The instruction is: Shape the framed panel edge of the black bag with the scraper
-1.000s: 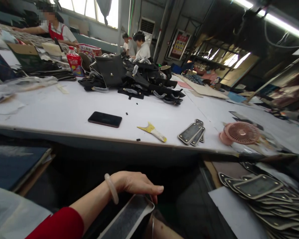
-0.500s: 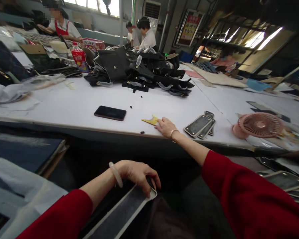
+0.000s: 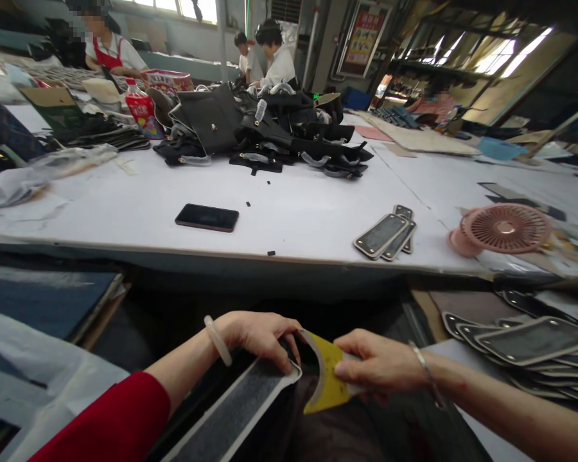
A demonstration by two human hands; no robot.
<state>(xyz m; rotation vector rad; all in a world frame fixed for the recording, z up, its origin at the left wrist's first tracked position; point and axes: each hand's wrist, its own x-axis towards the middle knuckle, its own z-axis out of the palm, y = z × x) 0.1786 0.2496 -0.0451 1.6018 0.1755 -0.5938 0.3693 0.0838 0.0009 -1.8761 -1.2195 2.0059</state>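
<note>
Down at my lap, my left hand [image 3: 262, 337] grips the rounded end of a long dark grey panel [image 3: 231, 407] with a pale raised border. The panel slants away toward the lower left, and its near end is cut off by the frame. In my right hand [image 3: 383, 366] is a flat yellow tool [image 3: 328, 375] with a deep concave edge, pinched between thumb and fingers. Its curved side faces the panel's end, and its upper tip comes close to my left fingertips; whether they touch I cannot tell.
On the white table [image 3: 125, 218] are a phone [image 3: 207, 217], several small grey panels [image 3: 381, 235], a pink fan [image 3: 505, 228] and a heap of black bag parts [image 3: 270, 135]. More panels [image 3: 534, 340] are stacked at lower right. People sit across the table.
My right hand has lifted the yellow tool from the table edge and brought it down beside the panel. My left hand keeps its hold on the panel. The view has shifted slightly.
</note>
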